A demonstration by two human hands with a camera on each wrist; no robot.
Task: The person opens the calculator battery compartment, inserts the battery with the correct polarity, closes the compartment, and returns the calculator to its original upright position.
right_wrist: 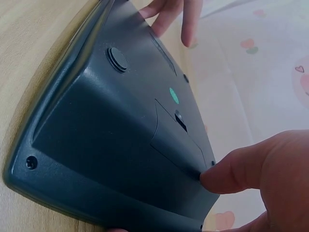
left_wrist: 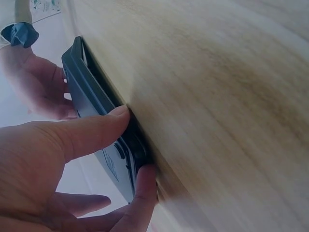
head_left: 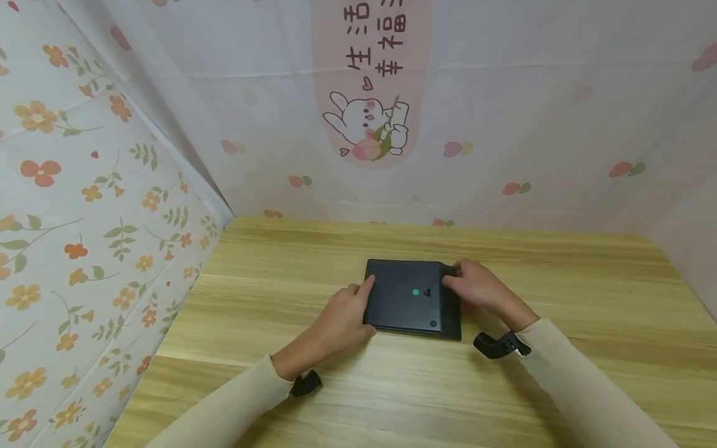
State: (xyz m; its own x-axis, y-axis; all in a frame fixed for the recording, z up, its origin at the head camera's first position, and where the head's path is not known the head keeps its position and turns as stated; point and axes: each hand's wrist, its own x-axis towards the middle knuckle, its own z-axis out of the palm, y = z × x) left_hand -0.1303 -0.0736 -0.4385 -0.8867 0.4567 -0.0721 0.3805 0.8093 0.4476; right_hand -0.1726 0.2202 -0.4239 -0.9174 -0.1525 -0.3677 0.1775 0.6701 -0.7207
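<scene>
A dark desk calculator lies face down on the wooden table, its back turned up. A small green round sticker, a rubber foot and a battery cover show on that back. The left hand grips the calculator's left end, thumb at the near corner and fingers along the edge. At the opposite end, the right hand holds the far right corner. Its thumb presses on the back beside the battery cover; the other fingers are mostly hidden. Keys and display are out of sight underneath.
The wooden table spreads around the calculator. Behind it hangs a pale printed curtain, with a floral curtain on the left. Black straps sit at both wrists, below beige sleeves.
</scene>
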